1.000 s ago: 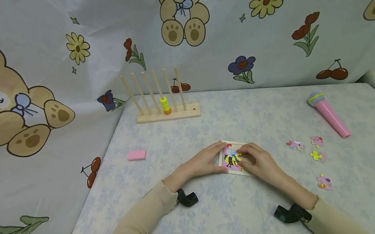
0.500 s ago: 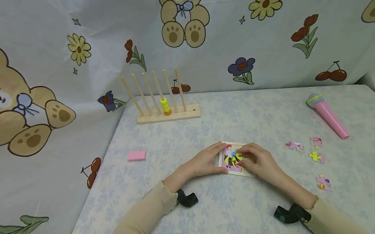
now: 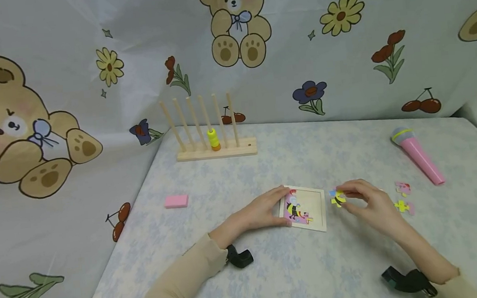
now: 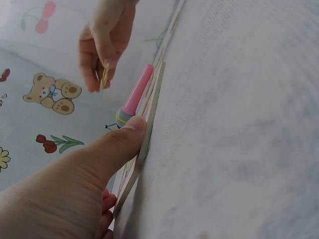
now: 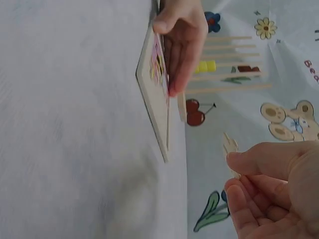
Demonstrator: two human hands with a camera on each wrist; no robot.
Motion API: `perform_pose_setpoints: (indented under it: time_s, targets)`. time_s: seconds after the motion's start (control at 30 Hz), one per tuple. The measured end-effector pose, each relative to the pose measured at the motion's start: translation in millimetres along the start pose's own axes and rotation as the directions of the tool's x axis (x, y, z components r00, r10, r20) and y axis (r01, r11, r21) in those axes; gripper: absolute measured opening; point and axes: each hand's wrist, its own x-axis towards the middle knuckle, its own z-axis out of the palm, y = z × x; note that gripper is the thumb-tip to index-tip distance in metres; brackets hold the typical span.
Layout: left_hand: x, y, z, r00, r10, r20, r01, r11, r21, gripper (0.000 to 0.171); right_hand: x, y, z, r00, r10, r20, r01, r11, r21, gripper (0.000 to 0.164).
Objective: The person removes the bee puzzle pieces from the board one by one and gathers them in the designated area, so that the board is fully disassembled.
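Note:
My left hand [image 3: 263, 210] grips the left side of a small wooden puzzle frame [image 3: 314, 204], with the thumb at its near edge and the fingers at the far edge. Joined pieces of a bee picture [image 3: 295, 210] fill the frame's left part, and bare wood shows on the right. Just right of the frame, my right hand [image 3: 368, 204] pinches a yellow, black and blue puzzle piece [image 3: 337, 198] between thumb and fingers. In the right wrist view this piece [image 5: 230, 144] is held up clear of the table, its pale side edge showing.
Two loose puzzle pieces, one pink [image 3: 403, 188] and one yellow [image 3: 402, 206], lie right of my right hand. Behind them is a pink toy microphone [image 3: 421, 159]. A wooden peg stand [image 3: 238, 147] with yellow and orange beads stands at the back. A pink block [image 3: 177, 201] lies at left.
My right hand has lifted the puzzle piece out of the frame and moved right with it. Two loose pieces are now covered by that hand and arm. The left hand keeps its grip.

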Motion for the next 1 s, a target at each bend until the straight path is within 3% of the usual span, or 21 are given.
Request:
perform_pose_setpoints:
  time_s: [0.17, 0.33, 0.67, 1.0]
  targets:
    - [-0.2, -2.0, 3.3, 1.000, 0.010, -0.005, -0.010, 1.000, 0.006, 0.089, -24.3, 18.1, -29.0, 0.999, 0.051, -0.014, -0.052, 0.996, -0.073, 0.037]
    - [-0.1, -3.0, 4.2, 1.000, 0.008, -0.004, -0.008, 1.000, 0.015, 0.089, -44.9, 31.3, -43.8, 0.989, 0.148, -0.018, -0.149, 0.985, -0.082, 0.035]
    - [0.2, -3.1, 2.5, 1.000, 0.015, 0.002, -0.015, 1.000, 0.021, 0.089, -61.0, 46.7, -52.3, 0.967, 0.256, -0.005, -0.254, 0.953, -0.163, 0.033]
    - [0.7, -4.4, 3.4, 1.000, 0.014, 0.003, -0.014, 1.000, 0.016, 0.088, -61.8, 56.5, -47.6, 0.973, 0.230, 0.019, -0.218, 0.944, -0.247, 0.031]
